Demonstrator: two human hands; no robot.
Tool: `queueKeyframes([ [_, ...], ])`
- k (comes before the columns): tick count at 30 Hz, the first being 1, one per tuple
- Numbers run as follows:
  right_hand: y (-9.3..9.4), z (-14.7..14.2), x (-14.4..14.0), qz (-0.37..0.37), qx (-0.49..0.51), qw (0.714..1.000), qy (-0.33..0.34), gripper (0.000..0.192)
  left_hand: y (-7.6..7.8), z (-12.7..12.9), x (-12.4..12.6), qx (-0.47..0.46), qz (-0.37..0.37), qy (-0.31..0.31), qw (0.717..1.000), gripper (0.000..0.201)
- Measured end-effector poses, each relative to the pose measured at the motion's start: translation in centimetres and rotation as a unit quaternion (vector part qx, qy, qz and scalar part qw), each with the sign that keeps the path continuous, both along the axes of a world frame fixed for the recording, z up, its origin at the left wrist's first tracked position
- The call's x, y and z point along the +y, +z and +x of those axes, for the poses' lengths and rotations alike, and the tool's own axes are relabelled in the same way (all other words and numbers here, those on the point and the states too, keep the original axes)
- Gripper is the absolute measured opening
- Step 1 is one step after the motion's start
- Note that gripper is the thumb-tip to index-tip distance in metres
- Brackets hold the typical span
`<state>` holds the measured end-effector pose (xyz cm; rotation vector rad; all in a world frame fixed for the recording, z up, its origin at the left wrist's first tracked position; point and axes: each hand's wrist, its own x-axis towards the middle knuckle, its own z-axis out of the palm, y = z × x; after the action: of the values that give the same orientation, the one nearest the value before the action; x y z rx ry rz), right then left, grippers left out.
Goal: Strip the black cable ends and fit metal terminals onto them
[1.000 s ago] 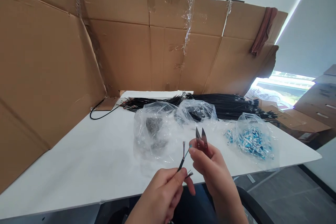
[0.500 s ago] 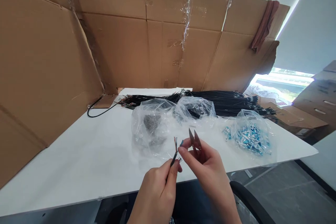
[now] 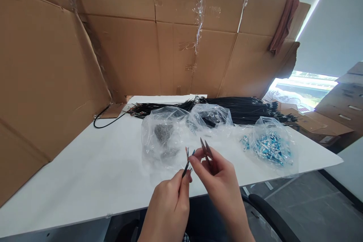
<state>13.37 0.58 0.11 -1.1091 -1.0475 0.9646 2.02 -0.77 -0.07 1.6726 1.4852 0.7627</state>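
Note:
My left hand (image 3: 171, 200) is closed around a black cable (image 3: 185, 169), which points upward from between thumb and finger. Thin coloured wires (image 3: 187, 153) fan out of the cable's stripped end. Close to its right, my right hand (image 3: 217, 172) holds scissors (image 3: 207, 149) in the palm, blades pointing up and slightly apart. Thumb and forefinger of that hand pinch a small blue piece (image 3: 193, 152) beside the wires; its exact kind is too small to make out. The scissors' handles are hidden by the fingers.
Bundles of black cables (image 3: 241, 109) lie along the back of the white table (image 3: 93, 174). A clear bag with small grey parts (image 3: 163, 134) stands mid-table, beside another clear bag (image 3: 211, 115). At right sits a bag of blue parts (image 3: 272, 147). Cardboard walls (image 3: 127, 56) enclose the back and left.
Both hands have shifted slightly left in view, along with the cable and scissors. The pinch and the grip look the same; the whole view has moved a little.

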Motion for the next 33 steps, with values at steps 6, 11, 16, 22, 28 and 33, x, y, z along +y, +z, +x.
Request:
queueKeyframes([
  [6, -0.1, 0.0, 0.1, -0.002, -0.021, 0.999, -0.025, 0.019, -0.3, 0.3, 0.2, 0.077, 0.031, 0.019, 0.996, 0.041],
  [11, -0.2, 0.1, 0.4, -0.024, -0.037, 0.999, -0.03, 0.019, -0.5, 0.5, 0.3, 0.142, 0.025, 0.024, 0.989, 0.041],
  [16, -0.3, 0.1, 0.6, -0.03, -0.043, 0.998, -0.043, 0.019, -0.7, 0.6, 0.6, 0.188, 0.006, 0.029, 0.982, 0.039],
  [22, -0.6, 0.2, 0.7, -0.035, -0.015, 0.999, -0.027, 0.019, -0.5, 0.2, 0.6, 0.04, 0.01, 0.003, 0.999, 0.039],
  [28, -0.7, 0.2, 0.4, -0.017, 0.016, 1.0, -0.013, 0.023, -0.6, -1.1, 0.9, -0.18, -0.143, -0.032, 0.973, 0.042],
  [33, -0.3, 0.6, 0.0, -0.012, 0.052, 0.998, 0.028, 0.025, -0.4, -2.3, 1.9, -0.346, -0.276, -0.196, 0.875, 0.047],
])
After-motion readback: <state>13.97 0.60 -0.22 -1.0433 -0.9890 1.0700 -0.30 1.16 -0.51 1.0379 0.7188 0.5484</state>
